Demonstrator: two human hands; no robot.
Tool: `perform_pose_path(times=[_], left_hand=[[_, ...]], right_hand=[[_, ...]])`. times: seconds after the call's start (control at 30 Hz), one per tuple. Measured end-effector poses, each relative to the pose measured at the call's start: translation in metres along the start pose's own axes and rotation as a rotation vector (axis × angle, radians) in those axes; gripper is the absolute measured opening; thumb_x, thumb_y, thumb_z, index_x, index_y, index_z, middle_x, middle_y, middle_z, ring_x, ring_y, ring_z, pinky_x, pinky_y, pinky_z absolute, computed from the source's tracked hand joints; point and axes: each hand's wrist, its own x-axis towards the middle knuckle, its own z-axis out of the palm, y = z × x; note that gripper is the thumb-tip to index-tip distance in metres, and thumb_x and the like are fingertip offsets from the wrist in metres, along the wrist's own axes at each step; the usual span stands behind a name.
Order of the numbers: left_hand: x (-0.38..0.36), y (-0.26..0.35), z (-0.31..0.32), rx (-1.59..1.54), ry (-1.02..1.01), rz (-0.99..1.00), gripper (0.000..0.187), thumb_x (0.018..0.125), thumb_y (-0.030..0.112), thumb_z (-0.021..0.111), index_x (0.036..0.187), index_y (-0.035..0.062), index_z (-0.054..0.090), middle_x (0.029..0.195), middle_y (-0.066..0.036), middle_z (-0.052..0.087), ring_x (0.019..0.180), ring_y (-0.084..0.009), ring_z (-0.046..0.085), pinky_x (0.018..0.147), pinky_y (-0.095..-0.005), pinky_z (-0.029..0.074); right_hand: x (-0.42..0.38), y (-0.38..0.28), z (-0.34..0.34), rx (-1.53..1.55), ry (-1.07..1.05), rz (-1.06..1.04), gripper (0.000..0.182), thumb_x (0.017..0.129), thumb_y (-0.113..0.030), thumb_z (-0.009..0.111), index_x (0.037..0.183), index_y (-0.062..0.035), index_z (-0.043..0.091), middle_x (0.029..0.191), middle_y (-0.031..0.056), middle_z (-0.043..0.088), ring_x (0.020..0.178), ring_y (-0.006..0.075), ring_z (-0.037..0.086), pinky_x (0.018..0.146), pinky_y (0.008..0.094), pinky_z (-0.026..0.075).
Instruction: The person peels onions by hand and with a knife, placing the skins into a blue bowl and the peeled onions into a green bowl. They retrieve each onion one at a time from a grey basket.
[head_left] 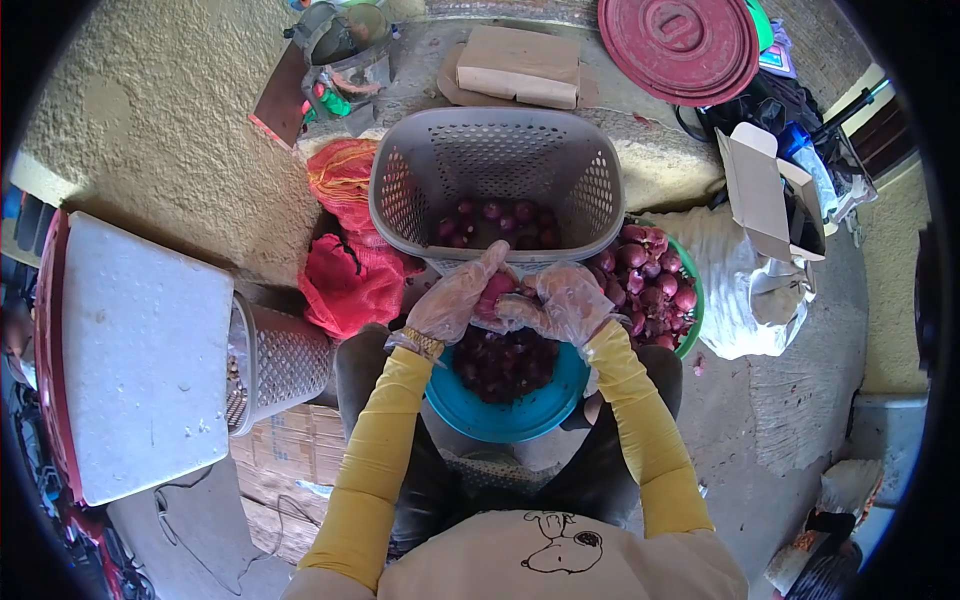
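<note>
A rough concrete floor [800, 400] and a plastered wall [180, 130] close in the spot. Nearest, a blue bowl [510, 415] rests on the person's lap, heaped with dark red peelings. To the left a white foam board [140, 350] lies over a red crate, with a grey mesh bin [285, 365] on its side just beside it, so that side is crowded. On the right the bare floor leaves more room.

Both arms in yellow sleeves reach forward over the bowl. The left hand [455, 300] and right hand [565, 300], in clear plastic gloves, meet around one red onion [497, 292]. The fingers of both are curled closed on it, thumbs on top.

Just past the hands stands a grey basket [495, 165] with onions at its bottom. A green bowl [690, 300] of red onions sits touching it at right, and a red mesh sack [350, 270] lies at left. Farther back lie a cardboard box [765, 195] and a red lid [685, 45].
</note>
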Motion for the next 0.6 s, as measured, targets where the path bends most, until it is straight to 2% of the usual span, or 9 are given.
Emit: perform_pose_path(times=[0.1,0.33,0.4,0.43,0.6], left_hand=[[-0.002,0.004,0.0033,-0.015,0.003,-0.005,0.063,0.106,0.063,0.041,0.108,0.0055,0.067,0.091,-0.004,0.07,0.072,-0.0101,0.065,0.063,-0.0243,0.056],[-0.0025,0.0048,0.0031,-0.033,-0.008,-0.016,0.064,0.105,0.064,0.042,0.107,0.0049,0.067,0.087,-0.004,0.069,0.072,-0.0108,0.066,0.066,-0.0249,0.057],[-0.0026,0.0044,0.0028,-0.059,0.0,-0.02,0.063,0.106,0.062,0.043,0.107,0.0042,0.068,0.088,-0.005,0.07,0.072,-0.0121,0.067,0.066,-0.0258,0.058],[-0.0035,0.0052,0.0031,-0.06,0.002,-0.02,0.063,0.106,0.062,0.043,0.107,0.0042,0.068,0.088,-0.005,0.07,0.072,-0.0121,0.067,0.066,-0.0258,0.058],[-0.0029,0.004,0.0025,-0.057,0.019,-0.021,0.062,0.106,0.06,0.044,0.109,0.0035,0.068,0.091,-0.006,0.072,0.073,-0.0131,0.069,0.065,-0.0268,0.059]], right_hand=[[0.0004,-0.0033,-0.0019,-0.045,0.037,-0.03,0.055,0.091,-0.062,0.068,0.084,-0.0076,0.075,0.064,0.0168,0.064,0.065,0.0409,0.064,0.06,0.0496,0.047],[-0.0017,0.0045,0.0048,-0.101,-0.002,-0.032,0.056,0.092,-0.063,0.065,0.079,-0.0091,0.074,0.062,0.0162,0.062,0.059,0.0395,0.061,0.056,0.0473,0.046],[-0.0005,0.0011,0.0041,-0.105,0.133,-0.101,0.055,0.091,-0.063,0.066,0.075,-0.0109,0.072,0.06,0.0153,0.061,0.058,0.038,0.061,0.054,0.0453,0.045],[-0.0004,0.0009,0.0041,-0.105,0.132,-0.102,0.055,0.091,-0.063,0.066,0.075,-0.0109,0.072,0.06,0.0153,0.061,0.058,0.038,0.061,0.054,0.0453,0.045],[0.0,-0.0006,0.0025,-0.261,0.096,-0.084,0.057,0.089,-0.065,0.067,0.068,-0.012,0.064,0.057,0.0109,0.059,0.057,0.0348,0.062,0.055,0.0453,0.046]])
